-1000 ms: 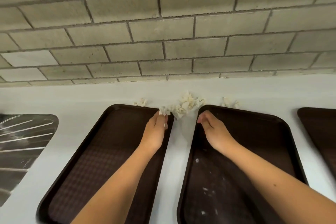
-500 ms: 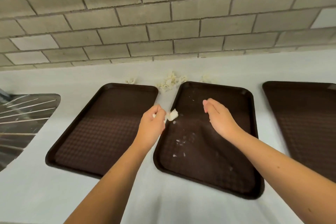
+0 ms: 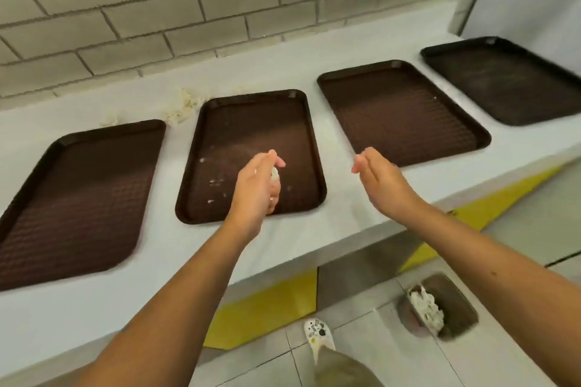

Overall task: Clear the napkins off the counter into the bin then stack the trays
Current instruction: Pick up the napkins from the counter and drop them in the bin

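Both bare forearms reach forward, well apart. The left hand [image 3: 256, 187] is turned on edge, thumb side up, its fingers [image 3: 276, 190] curled in around a small white wad pinched against the thumb. The right hand [image 3: 382, 181] is held out flat and empty, palm facing left, fingers [image 3: 361, 163] straight and pressed together, wrist in line with the arm.

We now hold our left hand [image 3: 257, 185], closed on a napkin wad [image 3: 274, 173], nearer the counter's front edge; the bin [image 3: 452, 308] comes into view.
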Available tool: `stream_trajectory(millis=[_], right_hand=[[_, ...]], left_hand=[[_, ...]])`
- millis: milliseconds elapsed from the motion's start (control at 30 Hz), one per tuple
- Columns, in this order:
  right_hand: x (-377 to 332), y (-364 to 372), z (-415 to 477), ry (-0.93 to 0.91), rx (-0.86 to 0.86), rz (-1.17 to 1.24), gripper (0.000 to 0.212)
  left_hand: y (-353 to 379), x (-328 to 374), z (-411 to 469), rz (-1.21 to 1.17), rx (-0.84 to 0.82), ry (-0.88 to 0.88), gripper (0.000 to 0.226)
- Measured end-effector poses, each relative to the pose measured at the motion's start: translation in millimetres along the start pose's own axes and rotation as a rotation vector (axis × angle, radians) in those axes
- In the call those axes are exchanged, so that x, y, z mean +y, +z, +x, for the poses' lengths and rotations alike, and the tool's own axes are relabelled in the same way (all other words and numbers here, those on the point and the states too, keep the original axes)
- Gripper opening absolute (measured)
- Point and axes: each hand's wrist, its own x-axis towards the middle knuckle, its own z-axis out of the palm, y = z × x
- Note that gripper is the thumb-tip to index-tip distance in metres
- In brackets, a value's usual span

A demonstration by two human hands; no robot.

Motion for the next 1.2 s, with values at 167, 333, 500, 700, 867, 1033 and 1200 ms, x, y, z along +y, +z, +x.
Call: stream_trajectory(millis=[167,333,500,700,867,1033,1200], right_hand=[[56.7,-56.4,-62.8,0.103,0.147,-0.047,0.046],[136.9,-102.4,-106.1,0.340,0.091,0.021,0.041],[232.7,-133.1,-134.4,0.456,-0.129,-0.145,0.014],[327.8,-147.1,-138.1,0.610,-0.416,-0.294,0.040],[367.8,-168.9,-134.7,0.652,-0.519,-0.287,0.057],[379.2,-210.1,-134.0,0.595,-0.452,-0.196,0.045],[393.8,-243.0,-142.5,0.568,-0.406,-0.151,0.039]], left_hand=[[80.7,-21.3,-39.5,0.129,-0.133,-0.038,0.054],[157.6,-41.7,-66.4,0.186,-0.313,0.027,0.040],[239.7,-81.0,-64.2,0.151,-0.415,-0.267,0.039],[334.6,-134.9,-51.5,0.235,-0.311,-0.500,0.016],[382.1,-178.3,-54.2,0.280,-0.374,-0.583,0.019],[423.5,-216.8,-48.5,0.306,-0.280,-0.640,0.022],[457.7,-249.7,-45.3,0.222,-0.207,-0.710,0.026]])
